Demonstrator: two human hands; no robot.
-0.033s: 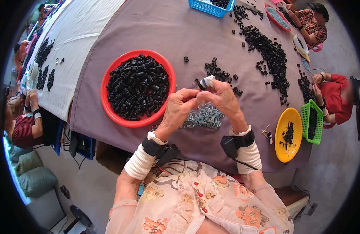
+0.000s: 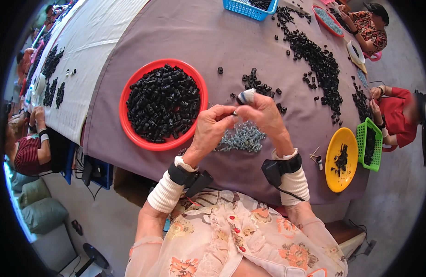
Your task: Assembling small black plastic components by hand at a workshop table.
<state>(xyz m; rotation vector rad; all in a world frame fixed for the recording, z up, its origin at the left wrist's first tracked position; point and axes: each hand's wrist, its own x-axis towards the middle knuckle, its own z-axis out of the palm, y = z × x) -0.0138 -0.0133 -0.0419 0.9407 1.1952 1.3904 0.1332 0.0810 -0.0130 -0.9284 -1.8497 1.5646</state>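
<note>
Above the table's near middle, my left hand (image 2: 212,123) pinches a small black piece (image 2: 234,113) at its fingertips. My right hand (image 2: 267,116) is closed against it from the other side, its thumb slightly blurred; what lies in its fingers is hidden. A white finger cover with dark stripes (image 2: 246,95) sits on one right finger. Small silvery springs (image 2: 243,141) lie heaped under my hands. Just beyond is a loose group of black plastic parts (image 2: 259,86). To the left, a red round tray (image 2: 123,108) holds a big pile of similar black parts.
A yellow plate (image 2: 335,182) with black bits, a small bottle (image 2: 319,162) and a green basket (image 2: 362,141) stand at right. Black parts (image 2: 317,64) trail across the far right, near a blue basket (image 2: 246,10). Other people work at both sides.
My right hand's fingers have shifted slightly and its thumb has moved. The small black piece now shows between the fingertips. The left hand is nearly still.
</note>
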